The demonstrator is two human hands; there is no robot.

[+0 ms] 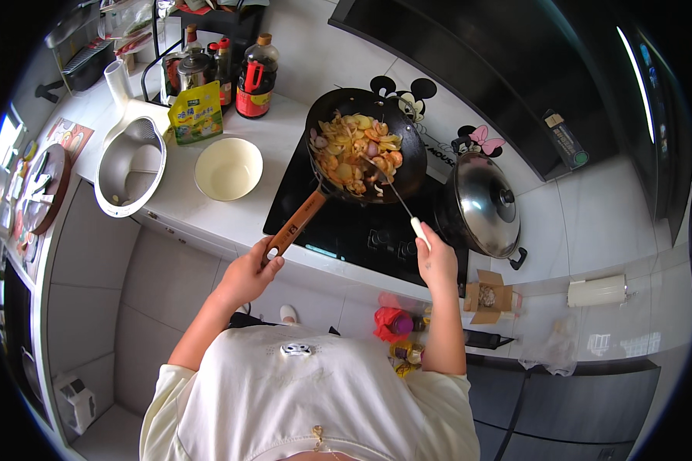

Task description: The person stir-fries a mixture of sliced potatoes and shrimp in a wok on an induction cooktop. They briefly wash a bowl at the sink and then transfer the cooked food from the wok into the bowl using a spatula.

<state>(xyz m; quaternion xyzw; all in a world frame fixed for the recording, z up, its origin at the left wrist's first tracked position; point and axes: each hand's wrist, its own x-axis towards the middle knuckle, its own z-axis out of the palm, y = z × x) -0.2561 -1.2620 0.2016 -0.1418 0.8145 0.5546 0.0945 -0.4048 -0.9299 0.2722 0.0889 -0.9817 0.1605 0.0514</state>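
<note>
My left hand [249, 272] grips the end of the brown wooden handle [300, 220] of a black wok [410, 151]. The wok sits on the left part of a black glass cooktop [346, 230]. In my right hand [437, 258] is a metal spatula [402, 199] with a white handle grip. Its head dips into the food and is partly hidden there. Sliced food [352, 147], looking like potato, onion and shrimp in an orange-brown coating, covers the wok's bottom.
Left of the cooktop stand a cream bowl [228, 169], a colander [131, 167], a yellow seasoning pouch [196, 114] and a soy sauce bottle [258, 78]. A lidded pot [484, 204] occupies the cooktop's right. The black range hood [467, 63] overhangs the back. An open cardboard box [489, 297] lies farther right.
</note>
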